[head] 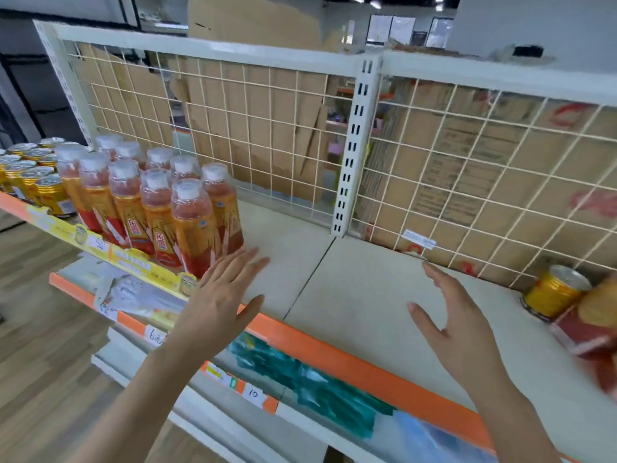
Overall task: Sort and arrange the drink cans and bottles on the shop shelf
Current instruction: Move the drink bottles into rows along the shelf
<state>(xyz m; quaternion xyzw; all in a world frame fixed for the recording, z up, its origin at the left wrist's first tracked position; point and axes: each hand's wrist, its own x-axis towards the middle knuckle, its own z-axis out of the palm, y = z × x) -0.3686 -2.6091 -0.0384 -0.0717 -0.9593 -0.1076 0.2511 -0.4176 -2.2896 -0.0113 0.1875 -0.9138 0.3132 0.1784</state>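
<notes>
Clear plastic drink bottles with white caps and orange-and-red labels [157, 208] are what we are ordering, along with gold metal cans, and we take the scene from ourselves outward.

Nearest are our own hands. Our left hand [220, 295] is released, with fingers straight and spread and nothing in it. It lies just beside the base of the front-right bottle, and we cannot tell whether it touches. Our right hand [457, 325] is also released and empty, its fingers loosely curved above the bare board.

Below them runs the orange price strip [334, 355] along the front edge of the cream shelf board [350, 289]. Teal packets [320, 389] lie on the shelf underneath.

On the left part of the board the bottles stand upright in close rows. Beyond them, at the far left, the gold cans with silver tops [33, 175] stand packed together. We judge that side done.

Well apart, at the far right, a lone gold can [556, 290] is tilted near the back. Just in front of it is a blurred red-and-orange item [597, 322], perhaps a bottle on its side. These two look to us like what is left to move across to their own kinds.

Farthest back stands the white wire mesh panel [267, 128], with brown cardboard boxes [467, 168] behind it.
</notes>
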